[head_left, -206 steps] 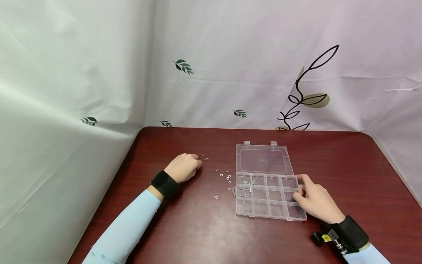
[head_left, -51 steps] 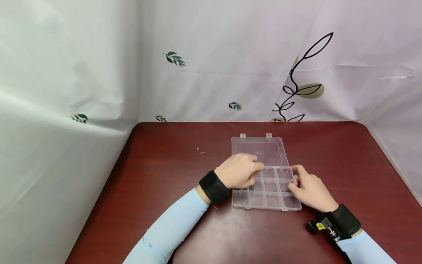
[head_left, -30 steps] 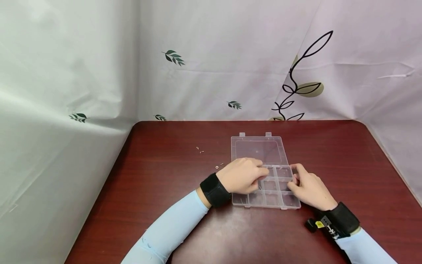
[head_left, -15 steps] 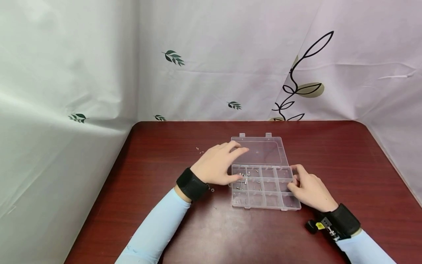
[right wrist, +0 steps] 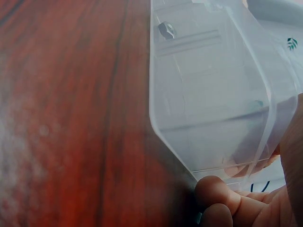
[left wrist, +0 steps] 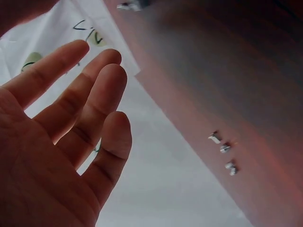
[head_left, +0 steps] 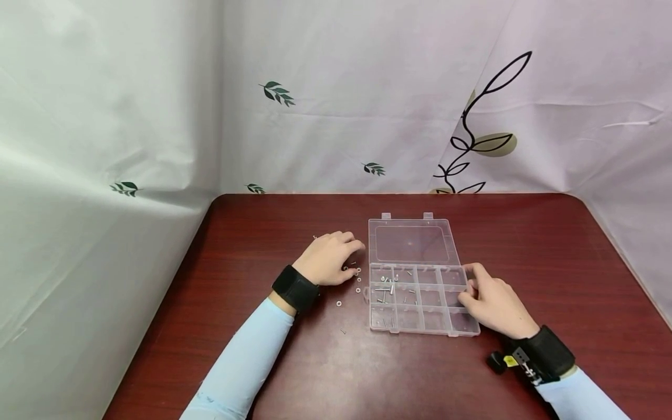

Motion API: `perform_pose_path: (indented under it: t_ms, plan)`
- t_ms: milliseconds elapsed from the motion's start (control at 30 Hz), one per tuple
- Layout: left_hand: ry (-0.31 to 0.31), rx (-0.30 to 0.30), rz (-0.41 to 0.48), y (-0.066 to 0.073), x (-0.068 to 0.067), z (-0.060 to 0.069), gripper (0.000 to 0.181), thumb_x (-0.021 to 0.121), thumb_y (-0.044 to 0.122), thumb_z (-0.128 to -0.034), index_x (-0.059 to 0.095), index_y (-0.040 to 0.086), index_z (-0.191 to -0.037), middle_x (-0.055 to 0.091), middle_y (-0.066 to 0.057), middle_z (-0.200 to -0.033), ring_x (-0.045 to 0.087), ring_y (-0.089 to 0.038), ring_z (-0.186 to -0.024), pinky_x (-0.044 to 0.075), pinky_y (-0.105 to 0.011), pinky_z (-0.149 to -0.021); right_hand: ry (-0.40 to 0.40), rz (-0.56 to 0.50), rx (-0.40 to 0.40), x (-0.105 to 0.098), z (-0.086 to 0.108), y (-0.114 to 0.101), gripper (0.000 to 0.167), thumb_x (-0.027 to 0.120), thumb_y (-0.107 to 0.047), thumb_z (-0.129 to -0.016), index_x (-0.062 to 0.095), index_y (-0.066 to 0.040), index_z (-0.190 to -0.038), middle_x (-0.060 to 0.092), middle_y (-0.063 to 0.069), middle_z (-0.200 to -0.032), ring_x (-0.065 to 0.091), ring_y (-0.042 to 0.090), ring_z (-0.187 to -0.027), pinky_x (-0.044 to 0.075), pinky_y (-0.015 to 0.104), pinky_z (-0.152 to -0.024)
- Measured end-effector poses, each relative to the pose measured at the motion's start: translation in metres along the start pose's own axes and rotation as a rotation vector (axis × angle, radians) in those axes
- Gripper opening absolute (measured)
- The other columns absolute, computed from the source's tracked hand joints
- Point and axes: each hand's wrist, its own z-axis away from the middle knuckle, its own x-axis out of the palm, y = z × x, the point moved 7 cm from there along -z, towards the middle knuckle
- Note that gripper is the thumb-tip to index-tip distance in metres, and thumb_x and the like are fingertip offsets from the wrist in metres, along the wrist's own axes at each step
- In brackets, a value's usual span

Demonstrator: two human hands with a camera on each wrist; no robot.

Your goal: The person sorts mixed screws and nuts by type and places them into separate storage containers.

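Observation:
A clear plastic compartment box lies on the table with its lid folded back. Screws and other small metal parts sit in its left and middle compartments. My right hand holds the box's right side; in the right wrist view its fingertips press the box corner. To the left of the box, my left hand hovers low over the tabletop, fingers loosely bent and apart, and its palm looks bare in the left wrist view. Several small washers lie by its thumb, partly covered by the hand.
A lone washer and a small screw lie nearer the front on the dark red table. Tiny screws rest beyond the left hand. A patterned white curtain hangs behind the table.
My left hand went from among the loose parts into the box's left compartments, then drew back left, its fingers spreading. More small pieces show in the middle compartments. My right hand stays on the box.

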Motion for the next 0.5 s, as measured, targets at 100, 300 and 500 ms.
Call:
perform_pose_path:
  t_ms: [100,300,500]
  plan:
    - [-0.001,0.011,-0.018,0.000,0.007,-0.002,0.036,0.074,0.036,-0.0868,0.069,0.021,-0.119,0.059,0.003,-0.100,0.058,-0.018,-0.093,0.049,-0.034,-0.082,0.000,-0.004,0.000,0.000,0.000,0.000,0.038,0.065,-0.007,-0.081,0.051,-0.005,-0.116,0.045,-0.010,-0.064,0.039,0.002,-0.050,0.031,0.024,-0.052]
    - [0.026,0.062,-0.046,0.005,0.010,-0.005,0.015,0.074,0.019,-0.0869,0.075,0.023,-0.101,0.059,0.003,-0.091,0.059,-0.019,-0.087,0.049,-0.033,-0.077,0.000,-0.006,0.003,0.000,0.000,-0.001,0.038,0.064,-0.007,-0.080,0.051,-0.005,-0.115,0.045,-0.011,-0.064,0.039,0.002,-0.050,0.031,0.024,-0.052]
    - [0.043,0.078,-0.153,0.010,0.010,-0.008,0.013,0.072,0.015,-0.0873,0.076,0.027,-0.084,0.058,0.006,-0.081,0.062,-0.016,-0.081,0.046,-0.032,-0.071,-0.012,-0.008,0.011,0.000,0.001,-0.002,0.037,0.064,-0.007,-0.081,0.050,-0.005,-0.115,0.044,-0.010,-0.064,0.037,0.003,-0.049,0.030,0.024,-0.051]
